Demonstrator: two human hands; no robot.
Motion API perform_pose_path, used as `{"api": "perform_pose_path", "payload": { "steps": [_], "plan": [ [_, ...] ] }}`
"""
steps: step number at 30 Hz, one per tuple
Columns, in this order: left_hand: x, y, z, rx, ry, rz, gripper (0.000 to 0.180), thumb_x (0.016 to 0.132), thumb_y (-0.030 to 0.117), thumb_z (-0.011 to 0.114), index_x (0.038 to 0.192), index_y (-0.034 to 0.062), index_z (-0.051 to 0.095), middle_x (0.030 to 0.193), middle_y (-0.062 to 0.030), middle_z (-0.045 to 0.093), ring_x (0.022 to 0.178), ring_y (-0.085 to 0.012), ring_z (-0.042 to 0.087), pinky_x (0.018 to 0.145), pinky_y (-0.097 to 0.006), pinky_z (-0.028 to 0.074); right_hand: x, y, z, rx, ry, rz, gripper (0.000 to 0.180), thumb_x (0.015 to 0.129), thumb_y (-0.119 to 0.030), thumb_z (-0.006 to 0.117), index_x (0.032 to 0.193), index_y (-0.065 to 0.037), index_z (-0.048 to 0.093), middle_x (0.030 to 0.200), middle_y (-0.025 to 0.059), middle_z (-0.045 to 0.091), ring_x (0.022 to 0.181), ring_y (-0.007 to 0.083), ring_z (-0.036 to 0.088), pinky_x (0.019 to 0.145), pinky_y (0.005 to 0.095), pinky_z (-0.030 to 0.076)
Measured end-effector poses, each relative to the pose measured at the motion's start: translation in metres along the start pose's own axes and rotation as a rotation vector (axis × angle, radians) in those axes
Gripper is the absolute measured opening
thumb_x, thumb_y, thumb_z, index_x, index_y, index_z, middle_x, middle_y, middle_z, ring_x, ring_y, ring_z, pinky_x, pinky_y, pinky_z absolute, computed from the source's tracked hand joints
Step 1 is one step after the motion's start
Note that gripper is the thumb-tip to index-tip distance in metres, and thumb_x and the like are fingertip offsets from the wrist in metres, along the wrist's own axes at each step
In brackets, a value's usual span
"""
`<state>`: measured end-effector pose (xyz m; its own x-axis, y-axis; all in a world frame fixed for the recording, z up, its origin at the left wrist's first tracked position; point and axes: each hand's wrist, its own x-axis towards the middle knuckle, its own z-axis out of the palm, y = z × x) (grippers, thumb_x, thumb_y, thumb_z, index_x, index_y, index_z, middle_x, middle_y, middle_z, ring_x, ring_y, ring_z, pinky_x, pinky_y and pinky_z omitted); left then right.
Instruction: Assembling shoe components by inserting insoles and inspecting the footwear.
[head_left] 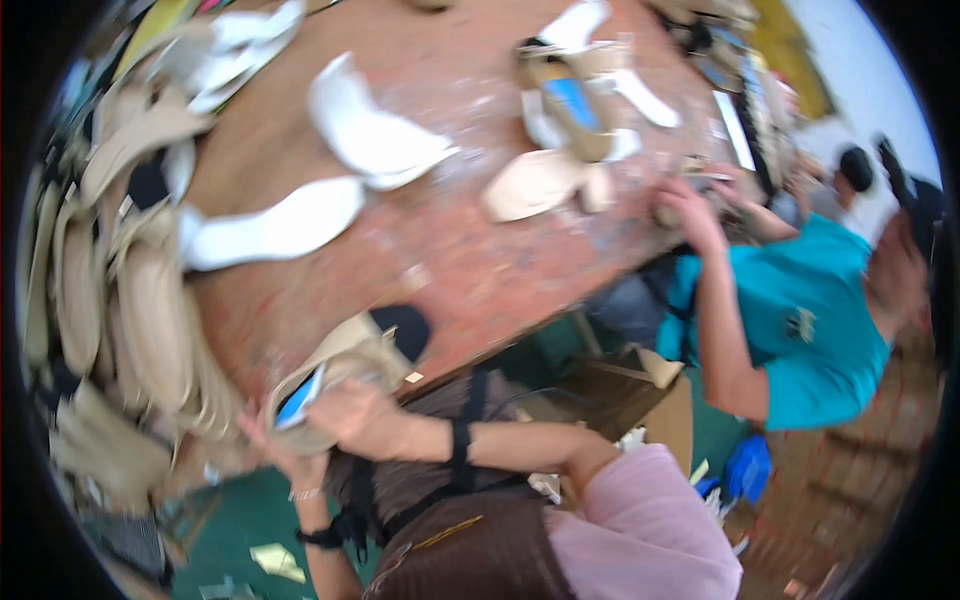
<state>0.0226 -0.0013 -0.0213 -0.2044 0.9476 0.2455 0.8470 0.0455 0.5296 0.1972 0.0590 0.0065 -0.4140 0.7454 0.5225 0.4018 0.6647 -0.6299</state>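
Note:
A beige shoe [340,345] with a black toe lies tilted at the table's near edge, in front of my body. Inside its opening shows a bright blue piece [300,397]; whether it is a lining or a last is too blurred to tell. My left hand [290,450] cups the heel end from the near left, its fingers closed round it. Over the shoe's opening is my right hand [362,418], its fingers bent against the inner side beside the blue piece. Motion blur hides the fingertips.
White insole-shaped sheets [275,222] lie on the reddish table [440,270]. Rows of beige shoes [155,300] crowd the left edge. A tan shoe [570,105] and beige pieces [530,187] sit further off. A co-worker in teal [790,320] works at right, near a cardboard box [670,410].

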Motion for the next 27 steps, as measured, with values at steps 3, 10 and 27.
{"api": "perform_pose_path", "payload": {
  "steps": [3, 10, 27],
  "plan": [
    [-0.011, -0.007, 0.006, -0.304, 0.101, -0.044, 0.130, 0.067, 0.032, 0.093, 0.158, -0.0076, 0.008, 0.137, -0.0242, 0.054, 0.133, -0.0412, 0.049, 0.119, -0.057, 0.028, 0.001, -0.007, 0.000, -0.034, 0.015, 0.031, 0.019, 0.081, -0.016, 0.059, 0.094, -0.004, 0.063, 0.080, 0.0077, 0.063, 0.079, 0.0250, 0.065, 0.078, 0.0356, 0.049],
    [-0.006, -0.011, 0.015, -0.305, 0.054, 0.001, 0.128, 0.069, 0.030, 0.091, 0.160, -0.0048, 0.007, 0.144, -0.0240, 0.047, 0.134, -0.0368, 0.048, 0.118, -0.051, 0.030, -0.001, 0.001, -0.006, -0.058, 0.022, 0.036, 0.021, 0.079, -0.014, 0.061, 0.097, -0.003, 0.063, 0.080, 0.0060, 0.060, 0.079, 0.0226, 0.064, 0.075, 0.0328, 0.050],
    [0.065, 0.023, -0.042, -0.304, -0.376, 0.205, 0.104, 0.071, 0.004, 0.085, 0.156, 0.0040, 0.027, 0.141, -0.0209, 0.056, 0.128, -0.0337, 0.058, 0.111, -0.042, 0.045, 0.021, -0.013, -0.105, -0.112, -0.734, -0.163, 0.055, 0.088, -0.020, 0.066, 0.134, 0.007, 0.056, 0.128, 0.0163, 0.064, 0.120, 0.0274, 0.062, 0.101, 0.0388, 0.049]
  ]
}}
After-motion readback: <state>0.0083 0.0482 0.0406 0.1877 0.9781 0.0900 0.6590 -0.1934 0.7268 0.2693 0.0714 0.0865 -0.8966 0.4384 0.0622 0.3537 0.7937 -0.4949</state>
